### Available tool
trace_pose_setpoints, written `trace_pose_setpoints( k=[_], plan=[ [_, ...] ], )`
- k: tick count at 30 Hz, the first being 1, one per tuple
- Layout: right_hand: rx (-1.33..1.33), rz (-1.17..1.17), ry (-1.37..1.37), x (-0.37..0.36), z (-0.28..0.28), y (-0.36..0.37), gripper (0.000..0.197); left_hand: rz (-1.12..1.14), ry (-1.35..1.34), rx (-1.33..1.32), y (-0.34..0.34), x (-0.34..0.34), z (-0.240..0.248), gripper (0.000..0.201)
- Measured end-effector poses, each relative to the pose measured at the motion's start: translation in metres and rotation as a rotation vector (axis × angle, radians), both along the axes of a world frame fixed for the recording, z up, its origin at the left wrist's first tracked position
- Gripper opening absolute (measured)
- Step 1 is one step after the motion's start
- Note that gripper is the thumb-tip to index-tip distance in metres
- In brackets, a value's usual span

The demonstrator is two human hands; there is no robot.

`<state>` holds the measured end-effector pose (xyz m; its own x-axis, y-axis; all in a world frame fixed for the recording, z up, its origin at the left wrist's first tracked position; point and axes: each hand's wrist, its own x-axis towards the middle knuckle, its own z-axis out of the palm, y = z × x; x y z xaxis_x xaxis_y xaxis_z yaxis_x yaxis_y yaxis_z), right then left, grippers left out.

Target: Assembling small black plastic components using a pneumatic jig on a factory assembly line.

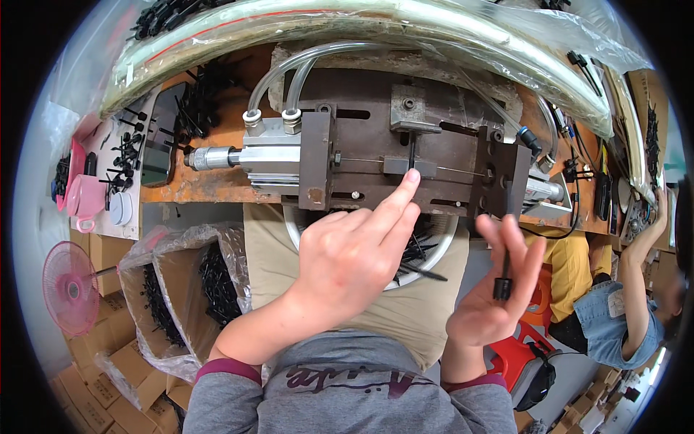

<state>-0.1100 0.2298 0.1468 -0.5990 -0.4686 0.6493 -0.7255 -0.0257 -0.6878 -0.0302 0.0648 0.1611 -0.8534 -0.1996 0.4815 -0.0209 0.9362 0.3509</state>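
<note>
My left hand (354,249) reaches over a dark metal fixture (361,137). Its index finger is stretched out, and the tip touches or hovers just over a small grey block (396,166) at the middle. A thin black stem (413,148) stands by that fingertip, under a metal clamp block (412,108). Right of the fixture's front, my right hand (488,311) is raised palm up with a slim black plastic piece (502,288) with a ribbed end held among its fingers. On my lap, a white-rimmed basket (439,253) with black pieces is partly hidden by my left hand.
Air cylinders (269,160) with clear hoses (318,49) flank the fixture. A long plastic-wrapped roll (361,16) runs along the back. Boxes of black pieces (220,286) and a pink fan (70,288) stand at left. A co-worker in a denim top (614,322) reaches to the table at right.
</note>
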Motion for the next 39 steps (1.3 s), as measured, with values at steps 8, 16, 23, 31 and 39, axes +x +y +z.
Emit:
trace_pose_setpoints(
  k=[8,16,23,31,39],
  plan=[
    [-0.085,-0.081,-0.044,-0.007,0.006,0.001,0.057,0.015,-0.013,0.003,-0.001,-0.003,0.0,0.022],
    [0.146,-0.017,0.116,-0.009,0.026,0.004,0.028,-0.012,0.008,0.022,-0.004,-0.003,-0.003,0.023],
    [0.394,0.08,0.209,-0.019,0.027,-0.023,0.033,-0.17,-0.132,0.263,-0.008,0.027,0.013,0.028],
    [0.727,0.084,0.491,-0.015,0.03,-0.041,0.027,-0.15,-0.282,1.098,-0.01,0.051,0.014,0.047],
    [0.798,0.046,0.466,-0.011,0.039,-0.044,0.027,-0.205,-0.208,1.696,-0.006,0.051,0.019,0.042]
  ],
)
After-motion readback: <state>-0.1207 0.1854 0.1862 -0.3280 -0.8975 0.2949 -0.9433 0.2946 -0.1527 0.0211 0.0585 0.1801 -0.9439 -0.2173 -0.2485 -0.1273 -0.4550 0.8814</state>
